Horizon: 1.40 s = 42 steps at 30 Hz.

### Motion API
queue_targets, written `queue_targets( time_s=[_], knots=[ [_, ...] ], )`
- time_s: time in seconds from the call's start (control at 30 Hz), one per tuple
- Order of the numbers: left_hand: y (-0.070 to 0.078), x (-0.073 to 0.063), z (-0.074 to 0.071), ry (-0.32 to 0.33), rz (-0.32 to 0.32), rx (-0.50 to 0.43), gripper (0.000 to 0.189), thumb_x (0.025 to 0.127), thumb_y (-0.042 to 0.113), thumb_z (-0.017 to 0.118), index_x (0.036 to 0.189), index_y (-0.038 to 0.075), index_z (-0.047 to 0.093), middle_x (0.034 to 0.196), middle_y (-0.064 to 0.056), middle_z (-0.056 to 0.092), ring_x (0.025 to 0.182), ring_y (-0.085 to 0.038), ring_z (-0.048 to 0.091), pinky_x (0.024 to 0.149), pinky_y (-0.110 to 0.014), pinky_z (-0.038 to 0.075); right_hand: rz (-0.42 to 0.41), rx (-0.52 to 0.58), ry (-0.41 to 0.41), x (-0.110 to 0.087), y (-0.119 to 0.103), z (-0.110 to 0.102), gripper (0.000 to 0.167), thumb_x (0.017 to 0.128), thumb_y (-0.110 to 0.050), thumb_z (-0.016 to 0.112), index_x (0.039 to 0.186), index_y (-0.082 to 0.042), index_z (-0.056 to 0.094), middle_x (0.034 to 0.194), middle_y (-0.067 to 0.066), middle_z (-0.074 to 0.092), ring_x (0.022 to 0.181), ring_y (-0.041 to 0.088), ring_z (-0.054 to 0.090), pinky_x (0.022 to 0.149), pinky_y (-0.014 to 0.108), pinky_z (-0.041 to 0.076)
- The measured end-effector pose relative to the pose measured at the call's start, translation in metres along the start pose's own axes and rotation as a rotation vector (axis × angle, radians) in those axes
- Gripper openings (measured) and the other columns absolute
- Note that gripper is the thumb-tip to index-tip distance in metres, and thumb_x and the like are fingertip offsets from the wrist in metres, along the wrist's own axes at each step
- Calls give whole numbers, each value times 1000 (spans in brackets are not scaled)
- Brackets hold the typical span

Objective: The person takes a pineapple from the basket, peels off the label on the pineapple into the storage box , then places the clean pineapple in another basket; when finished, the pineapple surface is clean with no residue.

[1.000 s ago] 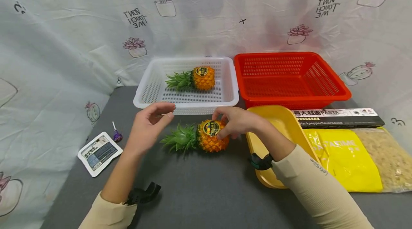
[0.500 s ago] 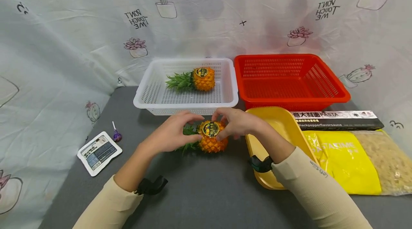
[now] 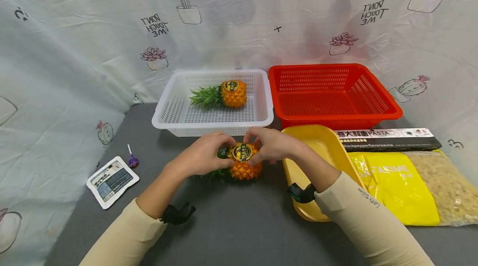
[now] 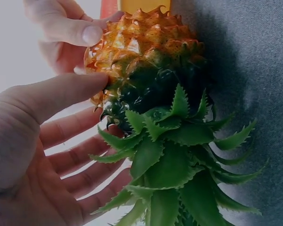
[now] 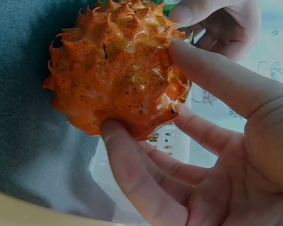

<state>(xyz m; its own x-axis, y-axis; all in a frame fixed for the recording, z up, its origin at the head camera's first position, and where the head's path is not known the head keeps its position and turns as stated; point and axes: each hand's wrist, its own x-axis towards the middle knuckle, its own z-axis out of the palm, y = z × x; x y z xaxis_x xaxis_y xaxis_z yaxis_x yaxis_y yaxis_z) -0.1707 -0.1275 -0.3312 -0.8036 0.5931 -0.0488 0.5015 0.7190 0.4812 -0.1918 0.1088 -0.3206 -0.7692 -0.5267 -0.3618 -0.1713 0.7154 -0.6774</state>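
A small orange pineapple (image 3: 244, 169) lies on its side on the grey table, leaves toward the left, a dark round sticker (image 3: 242, 152) on its upper face. My left hand (image 3: 204, 154) holds it at the leafy end. In the left wrist view the thumb presses its side while the other fingers reach behind the green leaves (image 4: 167, 160). At the rounded end, my right hand (image 3: 275, 145) grips it between thumb and fingers, with one fingertip on its base in the right wrist view. A second pineapple (image 3: 234, 95) lies inside the white basket (image 3: 213, 125).
Beside the white basket stands a red basket (image 3: 336, 117). A yellow tray (image 3: 308, 212) sits under my right forearm. Farther right are a black pasta box (image 3: 388, 145) and a yellow pasta bag (image 3: 399, 191). A white packet (image 3: 112, 181) and a lollipop (image 3: 133, 161) lie left.
My left hand has come rightward and down, from above the leaves onto the pineapple. My right hand keeps its hold there. The head view has shifted slightly.
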Motion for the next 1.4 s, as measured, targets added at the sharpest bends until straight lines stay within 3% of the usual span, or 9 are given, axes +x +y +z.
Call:
queue_targets(
  time_s=[0.1,0.3,0.67,0.93,1.17,1.4],
  knots=[
    [0,2,2,5,-7,0,39,91,27,80,125,14,68,116,-2,66,106,-22,61,94,-44,53,-15,-2,-24,0,1,-3,54,85,-27,85,130,-16,56,123,16,63,73,32,63,62,37,59],
    [-2,3,4,12,-10,-15,38,90,25,81,123,13,68,116,-2,65,105,-22,61,94,-43,52,-66,-87,50,2,0,-7,39,92,-35,77,125,-16,68,123,11,68,98,28,63,78,34,58],
    [-3,5,2,-13,-35,-36,39,89,27,82,121,12,67,115,-4,65,106,-22,60,94,-44,52,-162,-87,147,7,-1,0,24,93,-24,77,114,-14,72,118,11,71,108,29,64,86,38,59],
    [-4,6,3,-13,-45,-35,48,89,29,82,129,10,63,123,-6,65,111,-23,62,98,-45,52,-130,-55,209,9,-5,0,20,90,-17,80,107,-13,71,114,11,73,101,27,66,84,37,61],
    [-3,7,2,-23,-60,-26,51,88,29,83,131,10,64,123,-5,64,110,-23,61,97,-43,53,-159,-29,239,10,-3,2,10,92,-11,75,102,-11,72,95,5,75,87,22,63,78,32,58],
    [-1,6,2,-21,-61,-32,49,89,29,83,129,10,64,120,-5,64,108,-24,61,96,-43,52,-177,11,233,10,-2,0,5,95,-12,72,100,-12,74,94,5,74,87,22,63,76,32,58]
  ],
)
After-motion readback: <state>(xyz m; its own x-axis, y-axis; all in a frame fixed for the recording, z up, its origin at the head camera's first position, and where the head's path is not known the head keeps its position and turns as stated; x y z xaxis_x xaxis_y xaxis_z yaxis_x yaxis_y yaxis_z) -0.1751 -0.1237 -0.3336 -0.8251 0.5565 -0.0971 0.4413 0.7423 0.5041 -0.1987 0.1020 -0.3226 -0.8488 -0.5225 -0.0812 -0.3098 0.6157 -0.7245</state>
